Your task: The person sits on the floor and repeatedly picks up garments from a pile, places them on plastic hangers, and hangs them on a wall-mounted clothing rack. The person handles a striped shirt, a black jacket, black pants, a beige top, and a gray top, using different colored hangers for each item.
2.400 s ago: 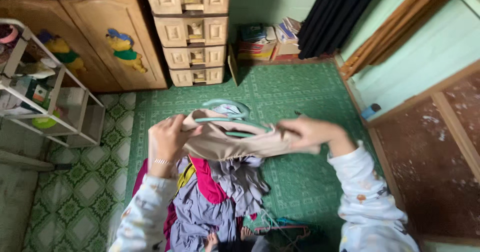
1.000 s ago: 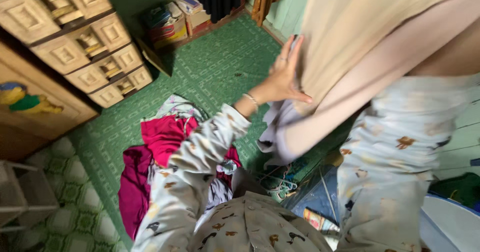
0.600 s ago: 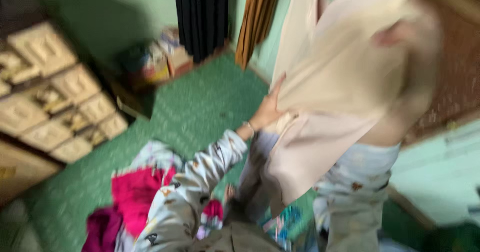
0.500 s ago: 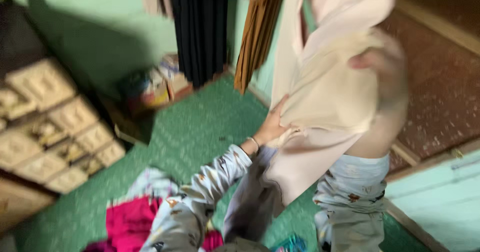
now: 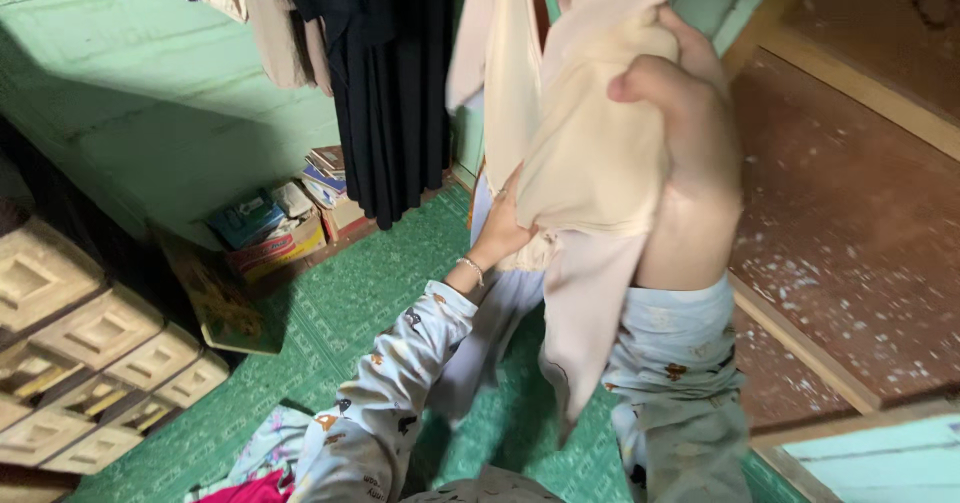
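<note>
Right hand fisted on the cream garment, held high, left hand gripping its lower edge, black dress hanging just left of it

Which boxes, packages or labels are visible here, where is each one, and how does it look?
Cardboard box: on the floor by the green wall, brown with red print, holding a teal package.
Stacked books or packets: right of that box, under the black garment, flat, mixed colours.
No signs or screens.
</note>
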